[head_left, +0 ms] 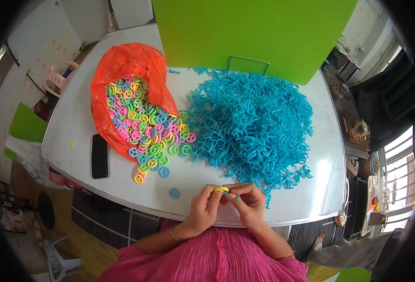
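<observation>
My left hand is closed around a small yellow plastic wheel near the table's front edge. Close against it, my right hand pinches a small blue plastic piece, mostly hidden by the fingers. Whether the piece touches the wheel, I cannot tell. A lone blue wheel lies on the table left of my hands. Beyond them, a large heap of thin blue plastic pieces covers the middle right. Pink, yellow, green and blue wheels spill out of a red plastic bag at the left.
A dark-screened phone lies left of the bag on the white table. One small green wheel sits further left. A tall green board stands at the back, with a thin metal frame before it.
</observation>
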The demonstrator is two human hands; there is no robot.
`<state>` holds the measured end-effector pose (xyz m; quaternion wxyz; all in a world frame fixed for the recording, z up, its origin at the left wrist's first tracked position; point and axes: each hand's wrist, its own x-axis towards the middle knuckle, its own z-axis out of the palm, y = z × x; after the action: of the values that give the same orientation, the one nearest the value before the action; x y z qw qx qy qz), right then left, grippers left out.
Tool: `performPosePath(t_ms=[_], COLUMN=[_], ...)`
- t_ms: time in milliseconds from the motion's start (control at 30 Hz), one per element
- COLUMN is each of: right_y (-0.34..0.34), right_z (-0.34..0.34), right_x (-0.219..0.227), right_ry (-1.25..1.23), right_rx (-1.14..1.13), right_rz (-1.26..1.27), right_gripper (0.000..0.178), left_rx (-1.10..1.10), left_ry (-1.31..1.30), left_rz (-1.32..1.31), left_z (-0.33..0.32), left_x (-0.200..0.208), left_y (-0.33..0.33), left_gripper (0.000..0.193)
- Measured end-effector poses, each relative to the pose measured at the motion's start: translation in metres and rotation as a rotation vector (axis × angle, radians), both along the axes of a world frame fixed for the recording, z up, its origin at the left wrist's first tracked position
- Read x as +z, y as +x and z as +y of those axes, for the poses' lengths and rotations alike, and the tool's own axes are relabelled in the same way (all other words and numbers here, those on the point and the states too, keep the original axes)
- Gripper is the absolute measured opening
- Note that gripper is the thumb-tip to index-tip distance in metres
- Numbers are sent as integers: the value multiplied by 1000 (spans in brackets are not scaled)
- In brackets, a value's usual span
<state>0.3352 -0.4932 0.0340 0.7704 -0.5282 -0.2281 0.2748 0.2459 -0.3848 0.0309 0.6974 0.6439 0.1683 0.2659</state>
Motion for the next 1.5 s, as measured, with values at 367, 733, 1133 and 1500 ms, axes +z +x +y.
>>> performPosePath(t_ms=[367,733,1133,1500], right_y=[6,17,12,12], right_z=[-5,-6,-14,-19], right_x=[24,29,42,48], right_ry=[-217,-76,-85,-234], right_rx=[-138,-105,187,57], right_rz=[-864,-1154,-883,-1463], right_gripper=[28,30,42,30], left_rx=[-1,15,-30,-413], left_ry=[226,545,-169,-301], left_rz=[-203,-288,19,236], left_z=[7,18,25,29], left_x=[-18,6,14,19], left_y=[-3,-7,-14,-15], left_gripper=[10,19,13,19])
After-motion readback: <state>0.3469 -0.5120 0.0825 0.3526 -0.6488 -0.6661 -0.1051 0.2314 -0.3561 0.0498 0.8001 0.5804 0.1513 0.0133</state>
